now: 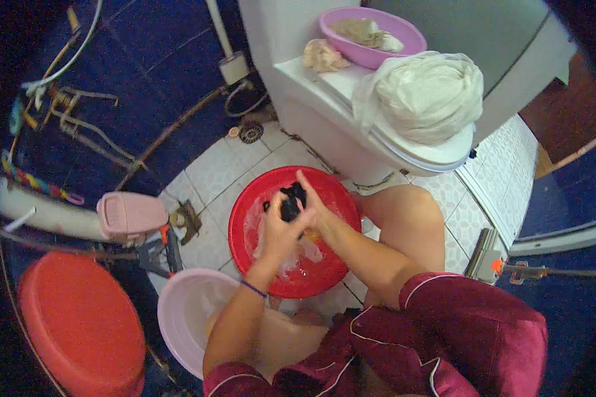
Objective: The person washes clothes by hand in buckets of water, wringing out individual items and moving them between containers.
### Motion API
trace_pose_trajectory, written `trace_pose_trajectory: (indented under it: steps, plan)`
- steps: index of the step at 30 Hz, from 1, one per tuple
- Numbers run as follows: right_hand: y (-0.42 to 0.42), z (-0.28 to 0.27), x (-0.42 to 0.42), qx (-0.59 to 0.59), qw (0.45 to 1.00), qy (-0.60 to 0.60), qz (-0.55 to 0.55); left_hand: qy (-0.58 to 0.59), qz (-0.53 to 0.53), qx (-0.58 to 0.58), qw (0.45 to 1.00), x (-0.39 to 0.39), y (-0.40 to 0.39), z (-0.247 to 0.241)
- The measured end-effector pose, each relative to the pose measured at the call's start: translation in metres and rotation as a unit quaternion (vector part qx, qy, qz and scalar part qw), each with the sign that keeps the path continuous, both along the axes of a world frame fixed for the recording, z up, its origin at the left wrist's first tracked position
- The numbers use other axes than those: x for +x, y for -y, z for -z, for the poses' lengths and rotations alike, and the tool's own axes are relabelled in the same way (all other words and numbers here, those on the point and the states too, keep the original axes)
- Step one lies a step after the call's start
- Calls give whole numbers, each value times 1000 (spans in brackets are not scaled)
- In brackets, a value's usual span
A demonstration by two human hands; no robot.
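Wet black cloth [291, 207] is bunched between my two hands, over a red plastic basin [335, 278] on the tiled floor. My left hand [280, 228] grips it from the left side. My right hand [312, 206] presses on it from the right, with the fingers partly stretched out. Sudsy water and a pale piece of cloth [310, 249] show in the basin below my hands. A dark band circles my left wrist.
A pale pink tub [171, 317] touches my left arm's side. Farther left are a red basin [84, 317] and a pink plastic item [132, 214]. White fabric [427, 97] lies on the closed toilet lid, with a purple basin [372, 59] holding cloths behind it.
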State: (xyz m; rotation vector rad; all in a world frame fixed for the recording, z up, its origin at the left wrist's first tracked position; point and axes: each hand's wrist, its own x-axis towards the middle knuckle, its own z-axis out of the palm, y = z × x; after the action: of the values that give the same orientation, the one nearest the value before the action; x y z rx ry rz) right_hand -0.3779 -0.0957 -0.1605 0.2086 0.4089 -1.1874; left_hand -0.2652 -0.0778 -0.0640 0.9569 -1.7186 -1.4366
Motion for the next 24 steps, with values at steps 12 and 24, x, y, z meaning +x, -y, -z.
trace_pose_trajectory:
  steps: [12, 24]
  plan:
    - [-9, -15, 63, 43, 995, -4, 95, 116, -170, -183, 961, 13, 18, 46]
    - [-1, 15, 8, 7, 800, -562, 211, 209, -102, 115, 966, 44, 56, 92]
